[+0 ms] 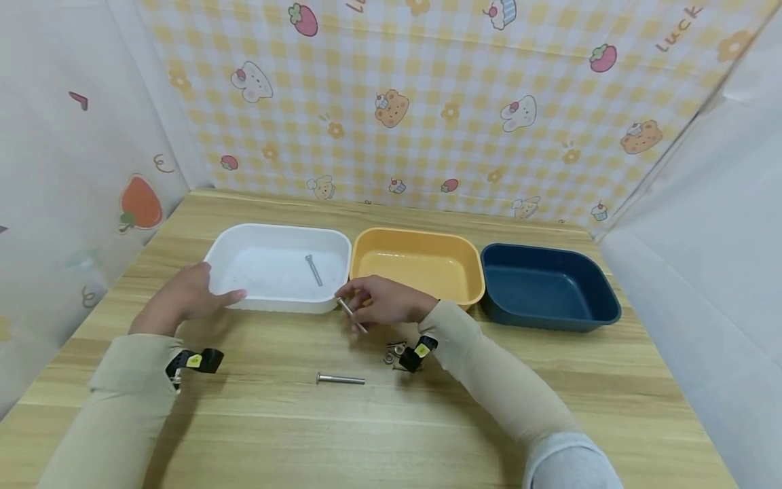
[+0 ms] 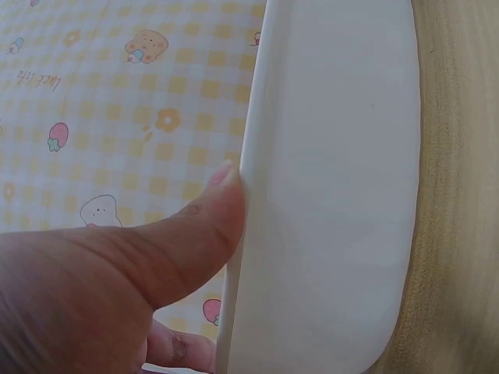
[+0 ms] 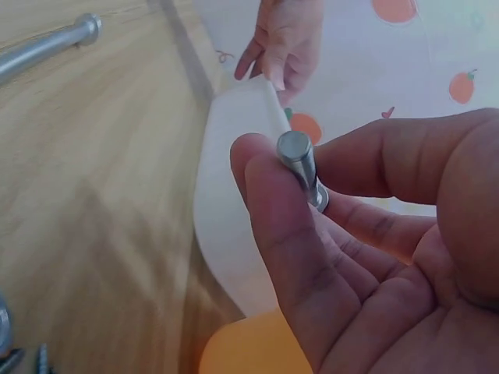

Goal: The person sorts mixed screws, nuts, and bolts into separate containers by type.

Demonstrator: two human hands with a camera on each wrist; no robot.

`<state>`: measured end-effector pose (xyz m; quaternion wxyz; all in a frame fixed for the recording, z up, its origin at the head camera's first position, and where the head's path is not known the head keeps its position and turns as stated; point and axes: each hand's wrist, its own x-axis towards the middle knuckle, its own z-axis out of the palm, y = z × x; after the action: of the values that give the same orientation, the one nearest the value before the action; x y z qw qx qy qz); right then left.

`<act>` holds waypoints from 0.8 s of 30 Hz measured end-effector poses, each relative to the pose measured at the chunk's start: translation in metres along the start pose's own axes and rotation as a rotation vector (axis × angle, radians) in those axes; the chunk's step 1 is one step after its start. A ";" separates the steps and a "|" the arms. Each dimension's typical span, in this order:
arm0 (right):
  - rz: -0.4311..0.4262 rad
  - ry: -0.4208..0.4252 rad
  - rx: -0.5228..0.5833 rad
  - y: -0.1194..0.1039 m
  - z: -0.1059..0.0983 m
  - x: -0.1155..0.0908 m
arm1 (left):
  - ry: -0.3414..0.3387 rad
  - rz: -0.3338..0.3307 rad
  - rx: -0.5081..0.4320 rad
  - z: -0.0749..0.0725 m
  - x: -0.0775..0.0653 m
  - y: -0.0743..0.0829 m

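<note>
Closest to the camera are two beige sleeves, left [image 1: 116, 401] and right [image 1: 507, 380], each with a black wrist strap carrying a yellow tag [image 1: 194, 360]; whatever's on the tags is too small to read. On the wood-look tabletop [image 1: 275, 441] there's one loose bolt [image 1: 340, 379] lying sideways, and a bit farther off a little heap of hardware [image 1: 398, 350], nuts included, partly hidden by the right strap.

Right hand [image 1: 391, 300] has another bolt, the held bolt [image 3: 300, 160], pinched between thumb and fingertips, just off the white bin's front right corner. Left hand [image 1: 189, 293] is gripping that white bin [image 1: 269, 261] by its front left corner, thumb over the rim, most fingers hidden. One more bolt, the binned bolt [image 1: 314, 270], lies inside it.

Yellow bin [image 1: 415, 268] is next to the white one, then a navy bin [image 1: 550, 288]. Can't spot any brand on them. Way back hangs a yellow-check cloth [image 1: 452, 88] with cartoon bears, strawberries and cupcakes, and "luck" readable upper right.
</note>
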<state>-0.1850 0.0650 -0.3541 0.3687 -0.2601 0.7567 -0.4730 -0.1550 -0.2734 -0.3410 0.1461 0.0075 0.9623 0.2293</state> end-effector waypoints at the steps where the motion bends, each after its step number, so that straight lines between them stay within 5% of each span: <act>1: -0.006 0.000 -0.010 -0.001 -0.001 0.001 | 0.001 0.000 -0.001 0.000 0.000 0.000; 11: -0.035 0.024 0.027 -0.011 -0.005 0.018 | -0.002 -0.006 -0.009 0.000 0.000 -0.001; 24: -0.056 0.181 0.147 -0.023 0.001 0.052 | 0.003 -0.007 -0.001 0.000 0.004 -0.002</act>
<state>-0.2142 0.0161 -0.3497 0.3037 -0.2097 0.7426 -0.5589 -0.1586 -0.2748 -0.3431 0.1455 0.0039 0.9624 0.2295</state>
